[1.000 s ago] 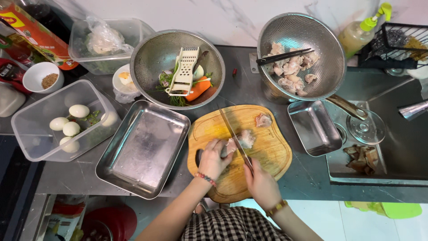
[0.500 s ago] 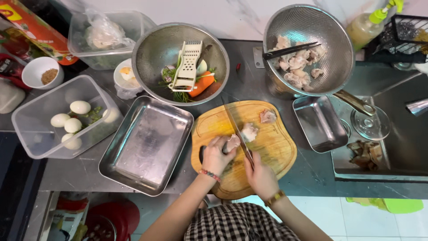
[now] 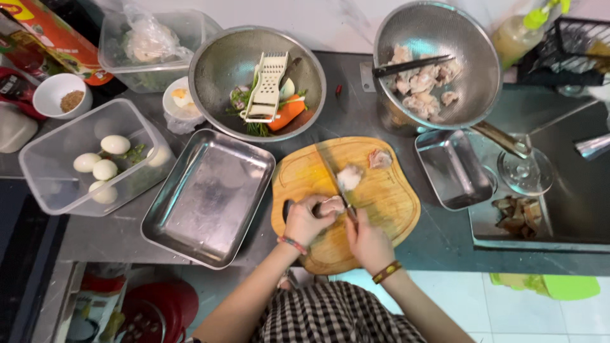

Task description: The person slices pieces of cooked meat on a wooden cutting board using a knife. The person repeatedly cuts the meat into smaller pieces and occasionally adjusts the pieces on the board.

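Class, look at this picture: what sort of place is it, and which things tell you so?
Most likely a home kitchen counter: a wooden cutting board with raw meat, a sink at the right, and metal colanders of food.

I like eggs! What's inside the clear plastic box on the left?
The clear box holds about five pale eggs and some green sprigs. Whatever lies under the eggs is hidden.

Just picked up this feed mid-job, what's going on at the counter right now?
A person is cutting raw meat on a wooden cutting board. The left hand pins a meat piece while the right hand works a knife through it. Two cut pieces lie further up the board. An empty steel tray sits beside it, and more meat waits in a colander.
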